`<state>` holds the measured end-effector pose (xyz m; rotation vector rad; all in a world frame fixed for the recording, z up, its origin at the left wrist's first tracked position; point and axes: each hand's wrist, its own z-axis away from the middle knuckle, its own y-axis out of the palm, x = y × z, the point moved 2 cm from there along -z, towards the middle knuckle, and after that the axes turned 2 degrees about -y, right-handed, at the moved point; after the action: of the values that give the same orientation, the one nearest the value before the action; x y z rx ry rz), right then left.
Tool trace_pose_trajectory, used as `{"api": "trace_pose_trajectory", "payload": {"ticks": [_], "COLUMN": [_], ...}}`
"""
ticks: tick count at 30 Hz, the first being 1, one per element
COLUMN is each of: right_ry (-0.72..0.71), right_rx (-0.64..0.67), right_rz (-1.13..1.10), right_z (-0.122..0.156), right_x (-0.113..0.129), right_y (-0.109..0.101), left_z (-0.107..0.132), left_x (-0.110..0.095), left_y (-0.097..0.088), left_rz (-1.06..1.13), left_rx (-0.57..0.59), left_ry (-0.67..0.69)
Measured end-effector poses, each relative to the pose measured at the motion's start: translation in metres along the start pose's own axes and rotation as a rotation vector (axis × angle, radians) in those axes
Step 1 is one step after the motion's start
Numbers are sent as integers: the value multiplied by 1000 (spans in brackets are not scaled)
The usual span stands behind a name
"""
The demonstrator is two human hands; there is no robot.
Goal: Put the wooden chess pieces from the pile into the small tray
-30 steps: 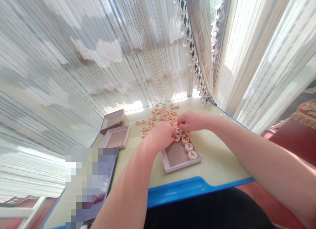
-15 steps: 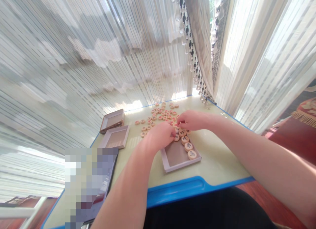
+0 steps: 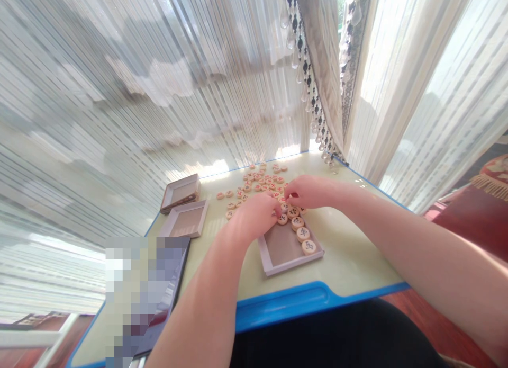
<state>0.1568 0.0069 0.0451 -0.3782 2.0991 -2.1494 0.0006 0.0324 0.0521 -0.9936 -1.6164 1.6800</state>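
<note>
A shallow white box tray (image 3: 278, 265) lies on the pale table (image 3: 349, 262) before me, with several round wooden chess pieces (image 3: 304, 233) lined along its right side. My left hand (image 3: 256, 215) is curled at the tray's far left corner, fingertips touching a piece there. My right hand (image 3: 307, 192) hovers just beyond the tray's far end, fingers pinched together over pieces; what it pinches is hidden. Several loose chess pieces (image 3: 257, 185) with red and black marks are scattered on the table behind both hands.
Two more shallow trays, one white (image 3: 186, 220) and one brown-edged (image 3: 180, 192), lie at the left. A dark tablet-like item (image 3: 159, 299) sits at the near left. The table has a blue rim (image 3: 301, 302). Striped curtains (image 3: 138, 92) with bead trim hang close behind.
Both hands stay at the tray's far end, with only small finger movements. The view has shifted slightly.
</note>
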Motion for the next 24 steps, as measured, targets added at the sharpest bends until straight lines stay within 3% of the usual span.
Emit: {"api": "trace_pose_trajectory", "payload": {"ticks": [15, 24], "right_ry": [-42, -37], "right_rx": [-23, -58], "right_rz": [-114, -50], "right_z": [3, 3], "right_x": [3, 6], "right_y": [-5, -2], "left_z": [1, -1], "left_x": [1, 1], "left_y": [1, 4], "left_rz": [35, 45], "left_rx": [13, 15], "left_ry": [3, -7]}}
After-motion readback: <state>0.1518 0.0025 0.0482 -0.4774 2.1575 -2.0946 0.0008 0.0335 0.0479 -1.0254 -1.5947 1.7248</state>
